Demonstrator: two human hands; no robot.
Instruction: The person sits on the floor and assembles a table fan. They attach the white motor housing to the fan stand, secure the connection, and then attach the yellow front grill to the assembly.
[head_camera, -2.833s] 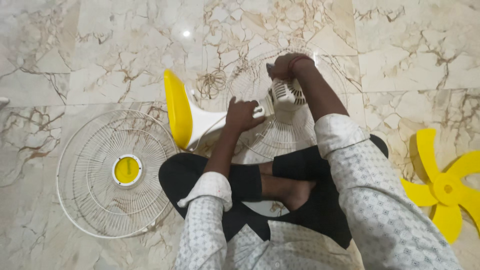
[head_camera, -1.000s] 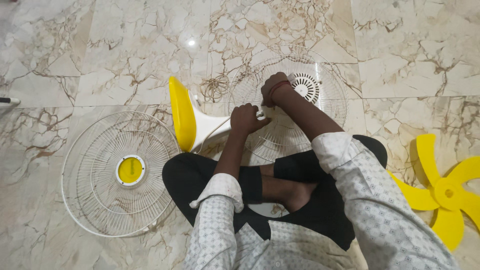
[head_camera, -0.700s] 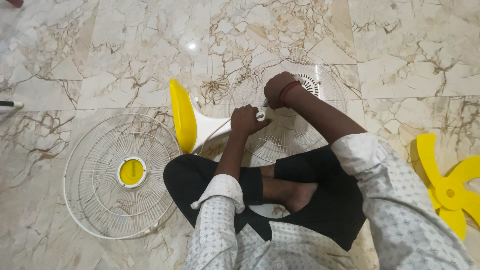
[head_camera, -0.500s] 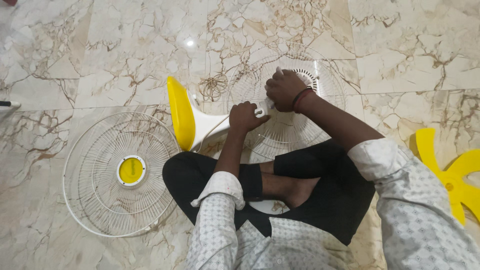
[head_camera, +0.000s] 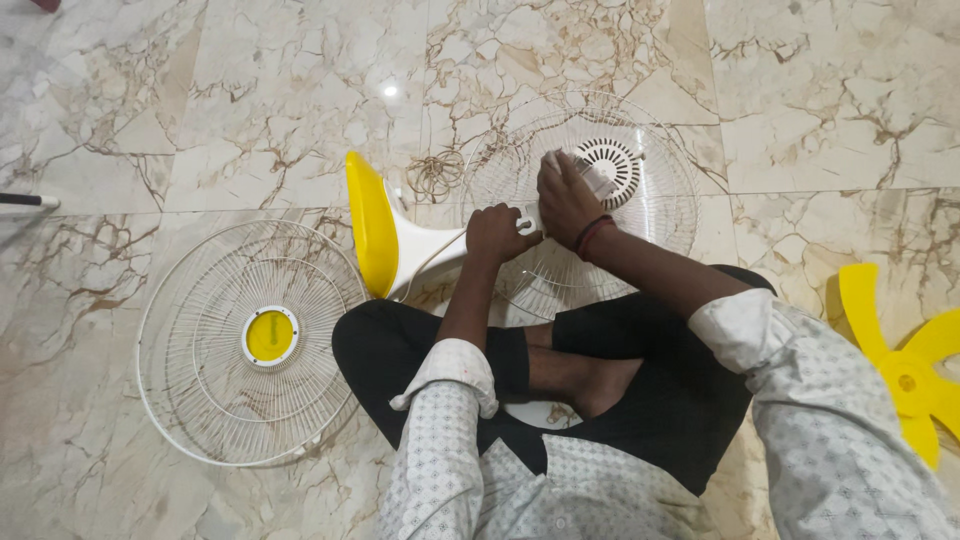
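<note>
Fan neck (head_camera: 440, 245) | left hand (head_camera: 497, 233) grip clasped round | right hand (head_camera: 566, 195) grip unclear, on rear grille (head_camera: 640, 215)

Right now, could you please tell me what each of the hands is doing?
Left hand: closed around the white fan neck.
Right hand: laid over the fan's motor housing on the rear grille; its grip cannot be told.

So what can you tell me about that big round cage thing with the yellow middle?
The front fan guard is a round white wire grille, with thin spokes running from a yellow centre disc out to a thicker rim. It looks like painted metal with a plastic middle. It lies flat on the marble floor, beside the person's knee. It is off the fan, and neither hand touches it.
</note>
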